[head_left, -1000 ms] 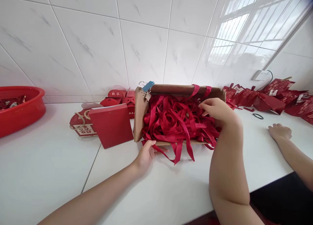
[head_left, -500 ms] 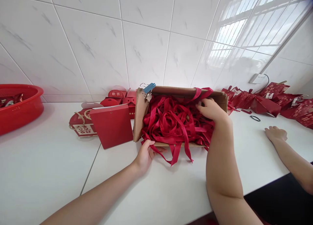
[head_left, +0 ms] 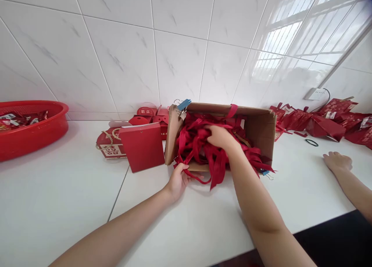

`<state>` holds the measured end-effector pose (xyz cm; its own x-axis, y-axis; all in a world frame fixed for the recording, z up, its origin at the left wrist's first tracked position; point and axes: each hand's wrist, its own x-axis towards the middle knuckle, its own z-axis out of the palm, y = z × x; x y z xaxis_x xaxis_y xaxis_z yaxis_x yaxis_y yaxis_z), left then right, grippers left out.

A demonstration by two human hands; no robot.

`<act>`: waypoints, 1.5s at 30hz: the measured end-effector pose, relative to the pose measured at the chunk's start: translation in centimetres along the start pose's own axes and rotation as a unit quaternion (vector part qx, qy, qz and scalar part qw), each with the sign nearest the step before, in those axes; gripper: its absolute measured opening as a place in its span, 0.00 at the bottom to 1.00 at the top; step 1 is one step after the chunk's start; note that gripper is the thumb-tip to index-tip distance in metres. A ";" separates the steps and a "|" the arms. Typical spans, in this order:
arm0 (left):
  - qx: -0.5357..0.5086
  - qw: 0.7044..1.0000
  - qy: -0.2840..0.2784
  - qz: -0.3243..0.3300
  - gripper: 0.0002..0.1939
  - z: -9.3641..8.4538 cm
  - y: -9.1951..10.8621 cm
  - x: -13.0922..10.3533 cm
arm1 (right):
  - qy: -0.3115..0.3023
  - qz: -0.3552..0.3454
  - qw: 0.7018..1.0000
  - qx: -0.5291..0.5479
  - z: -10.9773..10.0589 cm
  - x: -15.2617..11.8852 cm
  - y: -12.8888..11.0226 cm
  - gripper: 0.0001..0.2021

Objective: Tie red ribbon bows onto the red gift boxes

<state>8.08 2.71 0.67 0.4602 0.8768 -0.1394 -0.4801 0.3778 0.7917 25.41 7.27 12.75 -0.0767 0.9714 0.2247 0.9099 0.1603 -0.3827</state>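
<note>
A cardboard box (head_left: 260, 123) lies open toward me on the counter, filled with tangled red ribbons (head_left: 197, 143). My left hand (head_left: 178, 182) grips the box's lower left edge, thumb on top and fingers beneath, where a loop of ribbon hangs. Inside the box, my right hand (head_left: 221, 138) is closed on a bunch of the ribbons at the left; its fingertips are partly hidden among them. A blue binder clip (head_left: 184, 105) is fixed on the box's upper left corner. Another binder clip (head_left: 266, 173) shows at the lower right, partly under ribbon ends.
Left of the box stand a plain red box (head_left: 142, 147), a red gift box (head_left: 112, 146) with rope handles and other red boxes. A red plastic basket (head_left: 35, 137) is farther left. At right are red pouches (head_left: 325, 123), a black ring (head_left: 312, 142) and another person's hand (head_left: 337, 161).
My right hand has moved left, gathering ribbons toward the box's left side and baring its right inner wall. My left hand stays at the box edge. The view has shifted slightly.
</note>
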 end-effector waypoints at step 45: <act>0.007 0.999 -0.052 0.001 0.21 0.4 0.3 -0.5 | -0.132 0.028 0.987 -0.082 -3.1 -2.2 0.4 0.10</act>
<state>8.02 2.26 1.19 0.5336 0.8423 -0.0756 -0.4718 0.3706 0.8000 27.24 4.64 14.85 -0.1082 0.9932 -0.0433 0.9681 0.0953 -0.2319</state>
